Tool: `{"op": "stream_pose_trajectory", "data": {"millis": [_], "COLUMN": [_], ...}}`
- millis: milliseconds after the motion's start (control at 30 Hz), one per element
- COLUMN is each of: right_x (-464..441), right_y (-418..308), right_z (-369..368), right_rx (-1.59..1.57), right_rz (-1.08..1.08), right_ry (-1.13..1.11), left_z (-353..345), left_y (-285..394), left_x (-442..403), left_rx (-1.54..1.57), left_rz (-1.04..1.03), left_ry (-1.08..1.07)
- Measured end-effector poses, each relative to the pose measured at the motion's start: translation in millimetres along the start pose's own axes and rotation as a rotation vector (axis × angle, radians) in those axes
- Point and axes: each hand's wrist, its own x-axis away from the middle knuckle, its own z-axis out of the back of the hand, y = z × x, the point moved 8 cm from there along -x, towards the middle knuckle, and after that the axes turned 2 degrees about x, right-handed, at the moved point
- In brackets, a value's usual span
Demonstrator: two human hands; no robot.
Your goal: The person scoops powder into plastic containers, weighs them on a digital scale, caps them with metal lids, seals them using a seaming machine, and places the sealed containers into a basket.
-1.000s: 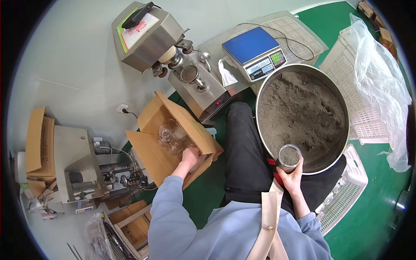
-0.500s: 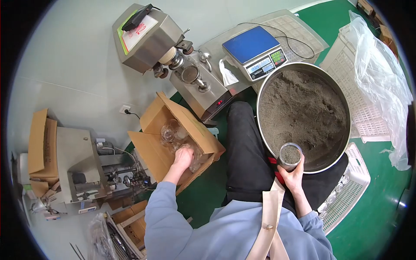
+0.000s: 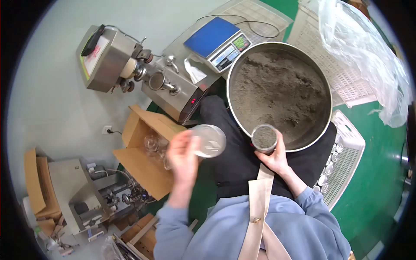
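Observation:
My left hand (image 3: 183, 157), blurred by motion, is closed on the edge of a clear plastic jar (image 3: 211, 141), round and seen end-on above my thigh. My right hand (image 3: 274, 158) grips another clear jar (image 3: 264, 137), filled with grey-brown powder, at the near rim of a large metal basin (image 3: 229, 93). Loose grey-brown powder (image 3: 277, 93) lies heaped in the basin, which rests by my lap. To the left of my left hand, an open cardboard box (image 3: 141, 171) contains several clear jars (image 3: 152, 143).
A scale (image 3: 216, 41) with a blue top stands beyond the basin. Left of it is a steel machine (image 3: 104, 60). A white crate (image 3: 346, 151) with several silvery lids (image 3: 328, 168) lies at right, below a plastic-draped crate (image 3: 333, 65).
My left hand has come out of the cardboard box with a clear jar and moved up and right. The view has shifted; my right hand still holds the filled jar by the basin.

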Motion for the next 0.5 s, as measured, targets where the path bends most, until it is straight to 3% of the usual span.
{"op": "stream_pose_trajectory", "data": {"millis": [100, 167, 500], "right_x": [0, 5, 1], "right_y": [-17, -17, -31], "right_z": [1, 7, 16], "right_rx": [0.016, 0.044, 0.109], "right_rz": [0.065, 0.079, 0.219], "right_ry": [-0.022, 0.002, 0.032], "left_z": [-87, -117, -146], "left_y": [-85, -98, -119], "left_x": [17, 25, 41], "left_rx": [0.328, 0.403, 0.233], "left_rz": [0.186, 0.252, 0.249], "left_ry": [-0.167, -0.212, -0.327]}}
